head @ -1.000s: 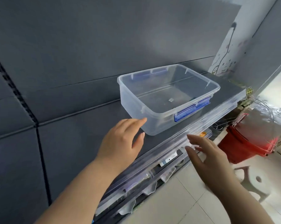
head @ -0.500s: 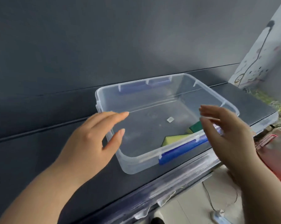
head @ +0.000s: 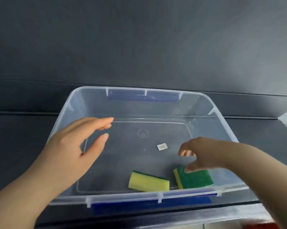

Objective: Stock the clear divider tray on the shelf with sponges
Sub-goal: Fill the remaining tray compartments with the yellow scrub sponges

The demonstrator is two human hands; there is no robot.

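A clear plastic tray [head: 222, 116] with blue clips stands on the dark shelf [head: 15, 146]. Two sponges lie on its floor near the front wall: one yellow side up [head: 148, 182], one green side up [head: 195, 179]. My left hand [head: 76, 146] hovers over the tray's left wall, fingers straight, holding nothing. My right hand [head: 204, 154] reaches inside the tray just above the green sponge, fingers loosely curled downward; its thumb tip is at the sponge's top, and contact is unclear.
A small white sticker [head: 162, 146] lies on the tray floor. A dark wall panel [head: 139, 38] rises behind the shelf. Something red [head: 261, 226] shows below the shelf's front edge at the lower right.
The view has come closer and more over the tray. My right hand has gone down into the tray toward the green sponge. My left hand has moved over the left wall.
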